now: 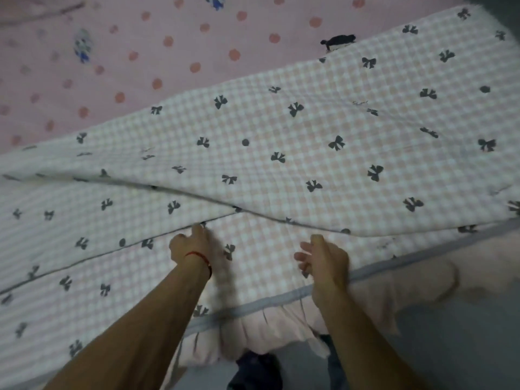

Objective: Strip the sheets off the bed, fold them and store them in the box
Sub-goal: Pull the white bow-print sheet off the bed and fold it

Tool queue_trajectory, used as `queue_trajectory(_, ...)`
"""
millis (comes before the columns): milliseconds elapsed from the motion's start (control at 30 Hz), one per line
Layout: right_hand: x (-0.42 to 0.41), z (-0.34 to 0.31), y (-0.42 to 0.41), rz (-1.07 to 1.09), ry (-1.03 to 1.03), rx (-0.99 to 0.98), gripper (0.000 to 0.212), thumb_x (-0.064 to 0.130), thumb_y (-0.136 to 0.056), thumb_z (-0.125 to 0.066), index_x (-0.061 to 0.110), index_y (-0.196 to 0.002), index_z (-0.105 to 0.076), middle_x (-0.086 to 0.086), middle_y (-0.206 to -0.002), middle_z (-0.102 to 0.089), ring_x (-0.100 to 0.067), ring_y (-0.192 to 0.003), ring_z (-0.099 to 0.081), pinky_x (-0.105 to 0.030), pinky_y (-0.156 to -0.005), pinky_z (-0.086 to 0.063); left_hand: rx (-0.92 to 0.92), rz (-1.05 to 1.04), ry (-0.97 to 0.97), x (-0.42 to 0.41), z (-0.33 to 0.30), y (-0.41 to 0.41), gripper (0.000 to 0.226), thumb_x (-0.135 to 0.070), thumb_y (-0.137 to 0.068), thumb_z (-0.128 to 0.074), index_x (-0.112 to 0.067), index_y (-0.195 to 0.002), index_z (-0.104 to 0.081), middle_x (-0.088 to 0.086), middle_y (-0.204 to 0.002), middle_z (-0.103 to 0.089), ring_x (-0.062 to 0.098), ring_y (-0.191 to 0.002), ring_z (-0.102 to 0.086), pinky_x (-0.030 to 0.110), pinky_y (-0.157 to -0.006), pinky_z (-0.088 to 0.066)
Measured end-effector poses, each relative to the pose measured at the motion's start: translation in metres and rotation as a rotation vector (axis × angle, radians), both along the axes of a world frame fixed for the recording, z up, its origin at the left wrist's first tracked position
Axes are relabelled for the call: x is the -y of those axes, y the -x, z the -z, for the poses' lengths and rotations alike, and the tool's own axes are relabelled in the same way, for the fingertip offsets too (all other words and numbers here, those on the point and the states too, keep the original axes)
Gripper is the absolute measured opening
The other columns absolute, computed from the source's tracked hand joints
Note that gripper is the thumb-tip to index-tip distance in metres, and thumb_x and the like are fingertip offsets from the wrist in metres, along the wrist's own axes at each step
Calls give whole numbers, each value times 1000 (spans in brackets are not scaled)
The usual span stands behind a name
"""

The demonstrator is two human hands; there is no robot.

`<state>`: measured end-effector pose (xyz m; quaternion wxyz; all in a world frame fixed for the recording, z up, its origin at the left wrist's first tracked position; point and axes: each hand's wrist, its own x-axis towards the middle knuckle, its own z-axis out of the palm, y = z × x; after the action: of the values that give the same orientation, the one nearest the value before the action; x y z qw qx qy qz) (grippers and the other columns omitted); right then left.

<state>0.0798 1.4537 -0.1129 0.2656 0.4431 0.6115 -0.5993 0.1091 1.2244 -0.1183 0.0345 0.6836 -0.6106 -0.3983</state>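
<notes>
Already the checked sheet [295,153] lies doubled across the bed [84,52], filling the middle of the frame, so its piped edges can be matched. Left hand [190,244] pinches one edge; right hand [323,258] hangs loosely curled, grasping nothing. No box shows.

Pink-white check sheet [309,153] w/ dark bows; pink dotted cover [197,38]

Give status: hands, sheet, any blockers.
Left hand pinches grey piped edge of pink-and-white checked bow-print sheet; right hand open above it. Sheet part-folded on pink polka-dot bedding. No box in view.
</notes>
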Motion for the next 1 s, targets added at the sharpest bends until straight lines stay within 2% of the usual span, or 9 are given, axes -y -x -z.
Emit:
queue_trajectory(67,8,5,6,63,-33,-28,25,28,-98,-60,7,-94,-74,-6,-70,-76,-16,-57,-66,-28,-53,-49,-197,-146,-171,26,9,24,22,-19,-97,-59,1,-104,-62,20,-128,-65,35,-110,-65,36,-84,-55)
queue_trajectory(167,13,7,9,147,-88,-76,27,29,-98,-62,4,-93,-72,-9,-74,-77,-16,-56,-69,-23,-47,-48,-514,-415,-544,49,11,40,13,-16,-103,-50,-14,-92,-55,5,-121,-64,18,-89,-65,26,-52,-59)
queue_trajectory(267,16,-1,7,120,-222,-172,25,26,-98,-64,1,-96,-69,-9,-73,-75,-16,-50,-70,-23,-41,-50,-614,-490,-709,63,12,20,14,-12,-105,-48,-8,-101,-60,6,-121,-66,23,-119,-62,37,-84,-59)
queue_trajectory(300,16,-6,5,138,-270,-207,22,24,-97,-64,2,-101,-64,-8,-72,-73,-17,-50,-70,-25,-42,-54,-649,-507,-716,66,8,6,16,-9,-104,-48,-6,-112,-61,9,-126,-65,27,-122,-60,42,-83,-59)
queue_trajectory(433,13,-11,6,268,-183,-209,23,22,-94,-66,7,-108,-55,-10,-85,-72,-23,-62,-75,-37,-58,-63,-523,-437,-618,67,-9,-68,22,-6,-102,-54,-2,-123,-59,16,-113,-67,29,-99,-65,39,-50,-61)
queue_trajectory(500,10,-6,13,310,-49,-159,23,27,-90,-67,5,-96,-65,-14,-94,-74,-27,-77,-75,-39,-65,-64,-472,-376,-589,68,-14,-102,11,-7,-102,-55,1,-105,-61,17,-103,-66,28,-93,-65,37,-47,-60)
queue_trajectory(667,-9,3,16,506,-122,-161,25,29,-82,-78,12,-86,-61,-9,-100,-72,-26,-85,-71,-45,-78,-63,-370,-306,-507,62,-7,-135,12,-8,-99,-61,-2,-89,-59,14,-95,-68,23,-88,-67,37,-49,-61)
queue_trajectory(833,-28,10,-10,415,-316,-301,27,27,-89,-75,6,-105,-69,-5,-99,-72,-23,-88,-70,-32,-77,-58,-192,-136,-292,46,3,-157,23,-22,-96,-65,-2,-87,-59,20,-104,-68,26,-87,-61,20,-63,-57)
queue_trajectory(1000,-46,21,-18,290,-296,-220,24,25,-92,-73,4,-103,-70,-9,-98,-72,-21,-80,-68,-24,-57,-58,-116,-36,-238,20,-1,-171,46,-20,-96,-66,21,-116,-59,35,-122,-62,43,-115,-59,45,-100,-47)
